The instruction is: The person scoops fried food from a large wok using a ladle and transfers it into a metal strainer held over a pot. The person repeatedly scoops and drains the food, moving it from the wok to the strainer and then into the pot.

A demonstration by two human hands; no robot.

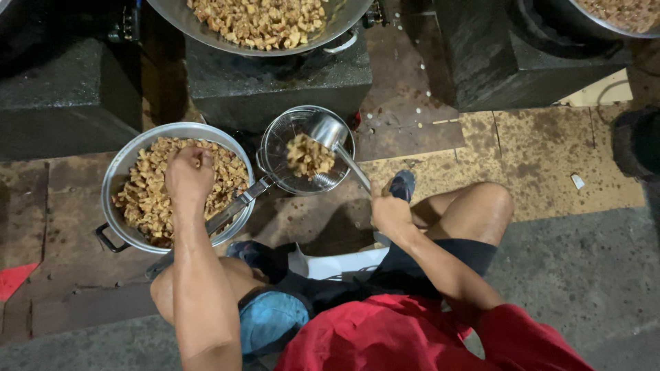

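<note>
Two hands are working over fried, crumbly brown pieces. Left hand (189, 172) is hovering over the pot (113, 185), fingers curled shut, seemingly pinching a few pieces; exact grip is hard to tell from above. Right hand (390, 214) is closing around the ladle (330, 134) handle, low on the shaft, and holding the bowl tilted above the strainer (275, 148). A clump of pieces (309, 156) is sitting in the strainer mesh, just under the ladle bowl.

Handling, as a judgement: pieces are looking light, dry and brittle, likely oily, so they are probably crumbling under a firm squeeze; scooping is suiting them better than gripping. Ladle is rigid metal, best held far down the handle. Strainer is resting with its long flat handle (230, 209) lying across the pot rim; that handle is the place to take it.

Around: a big pan (344, 27) of the same pieces is sitting on a dark block (275, 89) just beyond the strainer. Another pan (605, 17) is at top right. Person's bare knees are flanking the work, one foot in a shoe (402, 184) just beside the right hand, crowding the ladle's swing.
</note>
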